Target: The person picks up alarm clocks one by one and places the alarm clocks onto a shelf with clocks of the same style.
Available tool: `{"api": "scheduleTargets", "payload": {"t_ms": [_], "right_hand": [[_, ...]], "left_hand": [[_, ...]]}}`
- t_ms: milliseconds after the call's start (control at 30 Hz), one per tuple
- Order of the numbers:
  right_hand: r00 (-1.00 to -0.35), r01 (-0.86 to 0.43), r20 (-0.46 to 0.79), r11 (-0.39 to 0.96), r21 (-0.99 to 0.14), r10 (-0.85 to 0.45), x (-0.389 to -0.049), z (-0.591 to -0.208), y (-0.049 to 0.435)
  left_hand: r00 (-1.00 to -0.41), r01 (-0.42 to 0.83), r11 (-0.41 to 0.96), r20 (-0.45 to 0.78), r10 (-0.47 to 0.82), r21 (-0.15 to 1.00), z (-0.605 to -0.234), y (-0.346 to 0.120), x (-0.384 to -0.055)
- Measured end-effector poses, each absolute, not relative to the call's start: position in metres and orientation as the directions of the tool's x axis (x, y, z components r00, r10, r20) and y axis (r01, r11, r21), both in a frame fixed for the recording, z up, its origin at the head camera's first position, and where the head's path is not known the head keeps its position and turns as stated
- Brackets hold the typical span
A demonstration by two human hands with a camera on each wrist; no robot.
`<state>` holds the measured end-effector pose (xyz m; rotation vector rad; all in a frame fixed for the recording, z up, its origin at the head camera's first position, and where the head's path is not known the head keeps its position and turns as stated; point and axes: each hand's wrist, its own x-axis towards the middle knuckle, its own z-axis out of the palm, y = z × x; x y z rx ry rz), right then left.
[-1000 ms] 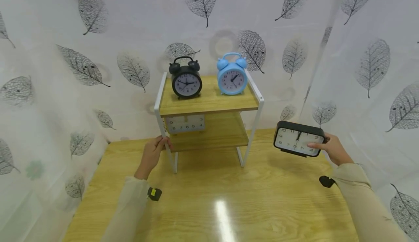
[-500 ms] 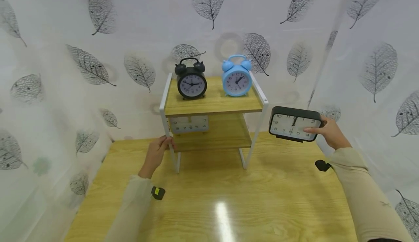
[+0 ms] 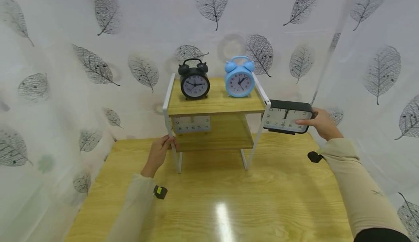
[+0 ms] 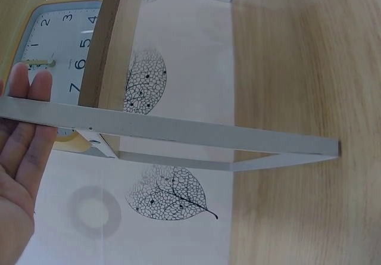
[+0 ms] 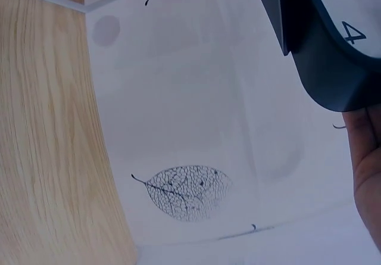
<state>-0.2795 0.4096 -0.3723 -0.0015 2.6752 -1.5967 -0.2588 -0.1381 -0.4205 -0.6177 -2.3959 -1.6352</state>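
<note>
A small two-tier shelf [image 3: 216, 107] with wooden boards and a white metal frame stands on the table. My left hand [image 3: 158, 152] holds its left front upright [image 4: 178, 126], fingers curled behind the bar in the left wrist view. My right hand [image 3: 325, 124] grips a black rectangular clock [image 3: 284, 117] by its right end, thumb over the face. That clock is raised above the table, its left end overlapping the shelf's right upright in the head view. A yellow-rimmed clock [image 4: 64, 39] sits at the left of the lower tier, partly hidden by the top board.
On the top board stand a black twin-bell alarm clock [image 3: 195, 85] at left and a light blue one [image 3: 240, 82] at right. A leaf-patterned curtain [image 3: 137, 24] hangs behind. The wooden table [image 3: 196, 194] extends in front of the shelf.
My right hand has brought the black rectangular clock left and up to the shelf's right side. My left hand keeps its grip on the upright; the head view has shifted slightly.
</note>
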Motion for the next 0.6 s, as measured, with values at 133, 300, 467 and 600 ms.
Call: {"api": "scheduleTargets", "payload": {"t_ms": [133, 300, 467, 600], "right_hand": [[-0.999, 0.007, -0.023, 0.443, -0.896, -0.03, -0.285, -0.374, 0.4], [-0.999, -0.017, -0.004, 0.433, -0.901, -0.049, -0.291, -0.378, 0.388], [-0.997, -0.063, 0.04, 0.404, -0.913, -0.064, -0.298, -0.384, 0.376], [-0.993, -0.103, 0.071, 0.381, -0.919, -0.098, -0.305, -0.388, 0.366]], "left_hand": [[-0.9, 0.426, 0.305, 0.367, 0.235, 0.851, -0.423, -0.138, -0.261], [-0.904, 0.414, 0.282, 0.356, 0.234, 0.866, -0.428, -0.14, -0.264], [-0.905, 0.412, 0.277, 0.353, 0.237, 0.868, -0.428, -0.141, -0.264], [-0.904, 0.412, 0.281, 0.351, 0.243, 0.867, -0.426, -0.14, -0.262]]}}
